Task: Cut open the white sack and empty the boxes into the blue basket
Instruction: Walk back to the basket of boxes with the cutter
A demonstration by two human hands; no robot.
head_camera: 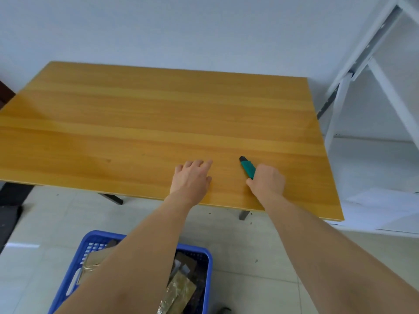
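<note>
Nearby, white shelving flanks the table; boxes fill the blue basket.

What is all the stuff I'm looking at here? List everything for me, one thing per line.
table: one, yellowish wood top, dark legs, fills the middle of the view
cutter: one, green with a black tip, on the table near its front edge, in the right hand
blue basket: one, on the tiled floor in front of the table, partly hidden by the left arm
boxes: several, brown, taped, inside the basket; count unclear
shelf frame: one, white metal, right of the table
white sheets: flat, on the floor at right
wall: pale, behind the table
left hand: palm down, fingers spread flat on the table
right hand: grips the cutter
</note>
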